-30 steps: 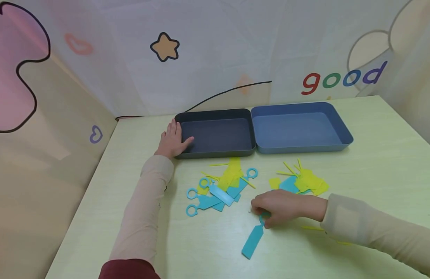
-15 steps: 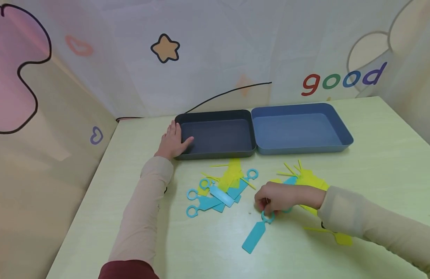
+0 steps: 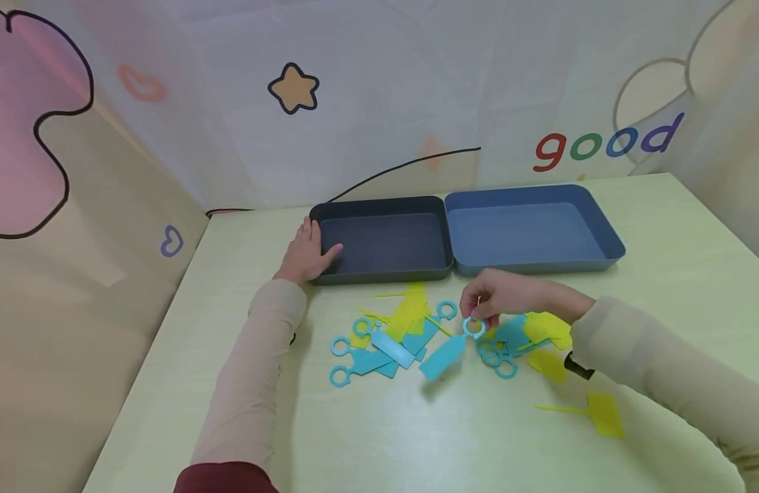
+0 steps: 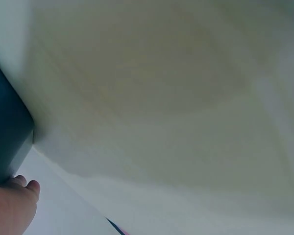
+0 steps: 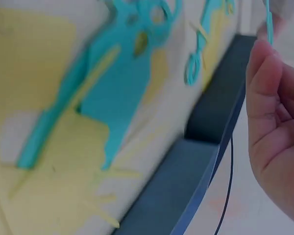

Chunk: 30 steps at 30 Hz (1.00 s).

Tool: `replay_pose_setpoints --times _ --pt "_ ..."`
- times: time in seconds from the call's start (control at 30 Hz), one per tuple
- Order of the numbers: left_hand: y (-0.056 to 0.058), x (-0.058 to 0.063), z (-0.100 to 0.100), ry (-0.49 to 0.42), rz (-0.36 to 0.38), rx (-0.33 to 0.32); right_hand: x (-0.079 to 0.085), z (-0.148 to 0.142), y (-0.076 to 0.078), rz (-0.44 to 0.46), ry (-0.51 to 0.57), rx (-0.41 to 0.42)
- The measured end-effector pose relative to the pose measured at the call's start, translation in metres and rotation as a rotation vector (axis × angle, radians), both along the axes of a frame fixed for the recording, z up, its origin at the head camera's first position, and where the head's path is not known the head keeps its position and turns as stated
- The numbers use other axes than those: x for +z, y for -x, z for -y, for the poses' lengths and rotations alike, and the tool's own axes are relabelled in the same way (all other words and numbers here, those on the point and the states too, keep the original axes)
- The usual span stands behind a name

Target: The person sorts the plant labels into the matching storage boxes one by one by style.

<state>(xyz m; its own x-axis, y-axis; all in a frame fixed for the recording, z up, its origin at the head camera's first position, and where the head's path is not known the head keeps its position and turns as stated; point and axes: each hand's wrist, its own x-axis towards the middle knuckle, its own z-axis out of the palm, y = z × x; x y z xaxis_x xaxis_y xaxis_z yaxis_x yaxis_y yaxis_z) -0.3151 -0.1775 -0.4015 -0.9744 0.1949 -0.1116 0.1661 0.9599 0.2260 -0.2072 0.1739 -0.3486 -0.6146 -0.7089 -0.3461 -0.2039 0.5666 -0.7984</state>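
My left hand [image 3: 304,255] rests on the left end of a dark tray [image 3: 385,277], fingers straight along its outside and thumb over the rim. In the left wrist view only a few fingers [image 4: 32,188] show beside the tray's dark wall [image 4: 7,127]. My right hand [image 3: 508,294] pinches a teal plastic tag [image 3: 443,357] by its ring end; its flat part tilts down to the left, with a shadow below. Behind that tag lies a mixed left pile of teal tags [image 3: 369,359] and yellow tags [image 3: 410,311]. More teal tags [image 3: 511,333] and yellow tags [image 3: 548,366] lie right of it.
A blue tray [image 3: 533,267] stands against the dark tray's right side, both at the back of the pale table [image 3: 379,445]. One yellow tag [image 3: 603,414] lies apart at the right front. A printed curtain [image 3: 385,103] hangs behind the table.
My right hand has moved back toward the trays, lifting the teal tag from the table front. The right pile's teal rings and the lone yellow tag are now uncovered. My left hand stays put.
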Motion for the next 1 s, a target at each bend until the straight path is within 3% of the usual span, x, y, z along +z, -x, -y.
replay_pose_setpoints --times 0.27,0.5,1.0 --pt "0.0 -0.002 0.0 -0.021 0.003 -0.001 0.011 -0.033 0.037 -0.037 0.097 -0.323" --pt "0.001 -0.003 0.001 -0.033 -0.014 -0.007 0.003 -0.054 0.058 -0.033 0.193 -0.606" --pt "-0.002 0.0 0.0 -0.028 -0.01 -0.008 -0.02 -0.074 0.085 0.04 0.251 -0.986"
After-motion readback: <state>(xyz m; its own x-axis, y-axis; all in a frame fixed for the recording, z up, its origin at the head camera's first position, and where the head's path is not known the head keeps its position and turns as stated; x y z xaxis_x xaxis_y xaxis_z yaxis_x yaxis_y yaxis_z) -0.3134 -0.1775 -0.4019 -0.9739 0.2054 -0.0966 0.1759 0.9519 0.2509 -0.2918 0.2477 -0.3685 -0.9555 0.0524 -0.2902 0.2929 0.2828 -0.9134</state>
